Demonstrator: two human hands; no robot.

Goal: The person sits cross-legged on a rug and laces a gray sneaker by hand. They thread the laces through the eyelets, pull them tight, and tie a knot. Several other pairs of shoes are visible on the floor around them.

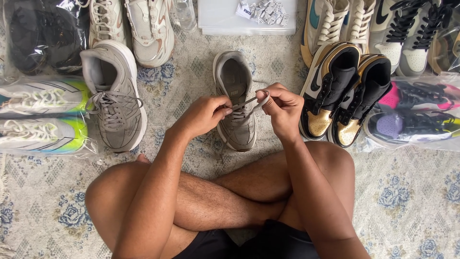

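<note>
Sitting cross-legged on the rug (407,192). Left hand (203,115) and right hand (282,108) fingers each pinching a grey lace (245,102), pulled tight between them. Grey shoe (235,96) right under the fingers, close for easy lacing.

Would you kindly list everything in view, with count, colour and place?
grey shoe: one, grey, centre, under the hands
lace: one, grey, pinched between both hands
second grey shoe: one, grey, left of centre
bagged shoes: two, white and yellow-green, far left
cream shoes: two, top left
gold shoes: two, black and gold, right
pink shoes: bagged, far right
rug: one, pale with blue flowers
left hand: on lace
right hand: on lace
</note>
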